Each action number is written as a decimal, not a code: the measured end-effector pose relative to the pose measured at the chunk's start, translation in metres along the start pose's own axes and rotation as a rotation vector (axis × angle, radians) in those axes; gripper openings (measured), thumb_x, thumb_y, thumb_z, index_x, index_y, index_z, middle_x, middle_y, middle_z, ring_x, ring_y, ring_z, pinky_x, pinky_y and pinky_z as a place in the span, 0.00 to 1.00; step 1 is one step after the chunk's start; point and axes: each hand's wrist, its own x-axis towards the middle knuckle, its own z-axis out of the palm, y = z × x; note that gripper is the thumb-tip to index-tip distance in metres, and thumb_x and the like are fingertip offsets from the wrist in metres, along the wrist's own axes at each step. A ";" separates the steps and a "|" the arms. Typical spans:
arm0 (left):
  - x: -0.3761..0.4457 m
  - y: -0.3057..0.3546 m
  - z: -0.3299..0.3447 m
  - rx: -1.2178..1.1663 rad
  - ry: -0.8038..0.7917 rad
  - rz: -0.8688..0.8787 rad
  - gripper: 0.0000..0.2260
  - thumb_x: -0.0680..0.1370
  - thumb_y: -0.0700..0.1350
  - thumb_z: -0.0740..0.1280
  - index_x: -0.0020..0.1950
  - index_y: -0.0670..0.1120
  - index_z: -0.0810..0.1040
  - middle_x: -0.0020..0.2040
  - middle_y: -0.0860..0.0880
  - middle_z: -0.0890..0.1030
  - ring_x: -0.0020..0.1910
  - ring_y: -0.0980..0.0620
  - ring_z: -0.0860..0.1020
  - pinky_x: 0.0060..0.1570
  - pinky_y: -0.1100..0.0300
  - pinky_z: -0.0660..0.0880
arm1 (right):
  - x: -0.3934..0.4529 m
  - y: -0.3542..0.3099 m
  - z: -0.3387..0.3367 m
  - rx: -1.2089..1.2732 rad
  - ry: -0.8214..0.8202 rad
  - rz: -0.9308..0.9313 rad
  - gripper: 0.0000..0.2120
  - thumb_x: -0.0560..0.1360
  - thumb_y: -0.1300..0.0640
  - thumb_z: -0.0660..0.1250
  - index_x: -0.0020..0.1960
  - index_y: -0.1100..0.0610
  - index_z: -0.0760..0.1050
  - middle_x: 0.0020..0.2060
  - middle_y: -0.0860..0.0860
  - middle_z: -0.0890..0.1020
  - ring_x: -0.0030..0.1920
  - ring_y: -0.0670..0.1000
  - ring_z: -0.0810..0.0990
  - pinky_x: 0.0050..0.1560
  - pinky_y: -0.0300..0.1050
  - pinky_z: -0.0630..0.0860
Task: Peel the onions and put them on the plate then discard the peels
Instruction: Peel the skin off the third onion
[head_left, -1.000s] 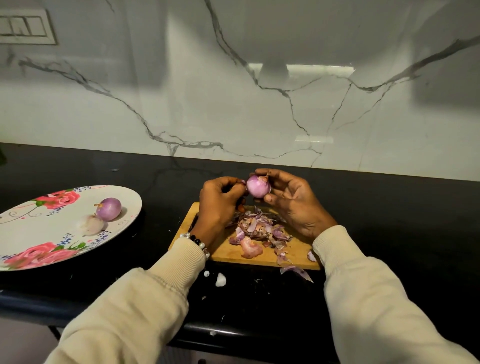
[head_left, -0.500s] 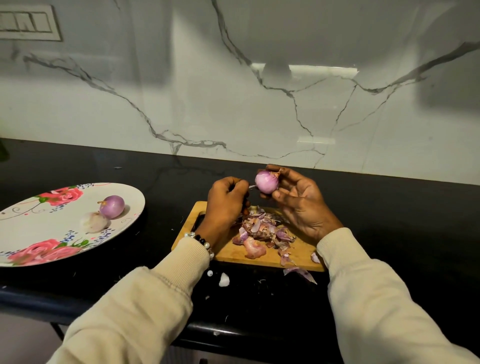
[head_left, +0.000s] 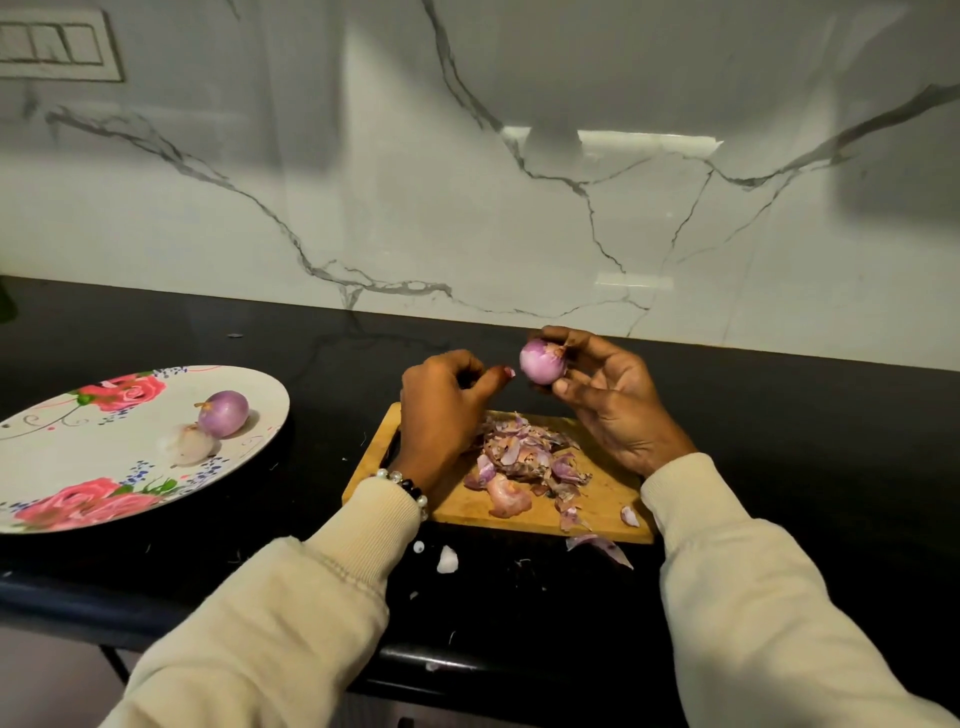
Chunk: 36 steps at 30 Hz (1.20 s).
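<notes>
Onion (head_left: 542, 362) is up in the air over the far edge of the cutting board (head_left: 457, 501), pinched between thumb and fingertips of the right hand (head_left: 608, 405). Skin looks mostly off, a bit of dry tail at its top right. Roughly round, so no clear long axis; stem end seems to point up-right toward the right fingers.

Left hand (head_left: 441, 400) sits just left of the onion, not touching it, fingers curled with thumb toward the onion. Something small and pink at the thumb tip, probably a scrap of peel; can't tell if it's actually pinched.

Key relation: plate (head_left: 260, 410) is well to the left, beyond the left hand, so the left hand is nearer to it. Two onions (head_left: 224, 413) already there, one purple, one pale.

Peel pile (head_left: 524, 454) on the board under the hands, a few bits on the black counter (head_left: 779, 441).

No readable text or brands anywhere.
</notes>
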 end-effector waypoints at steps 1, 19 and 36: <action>0.001 0.000 -0.001 -0.001 0.018 0.023 0.06 0.74 0.48 0.74 0.41 0.46 0.83 0.35 0.52 0.82 0.36 0.54 0.80 0.38 0.58 0.78 | 0.000 0.001 0.000 -0.010 -0.009 -0.004 0.23 0.72 0.80 0.62 0.61 0.61 0.75 0.58 0.53 0.81 0.61 0.54 0.80 0.58 0.47 0.80; 0.002 0.000 -0.005 0.184 -0.015 0.461 0.10 0.76 0.44 0.71 0.55 0.43 0.84 0.43 0.47 0.83 0.37 0.53 0.79 0.38 0.57 0.78 | -0.002 0.004 0.000 -0.284 -0.030 0.031 0.22 0.73 0.78 0.65 0.63 0.62 0.77 0.59 0.57 0.82 0.63 0.55 0.80 0.63 0.51 0.77; -0.005 -0.003 -0.005 0.328 -0.062 0.480 0.06 0.77 0.42 0.70 0.49 0.40 0.83 0.41 0.45 0.83 0.38 0.49 0.80 0.38 0.50 0.78 | -0.002 0.006 0.008 -0.553 -0.048 0.041 0.24 0.72 0.76 0.68 0.61 0.54 0.80 0.60 0.50 0.81 0.61 0.47 0.79 0.61 0.41 0.77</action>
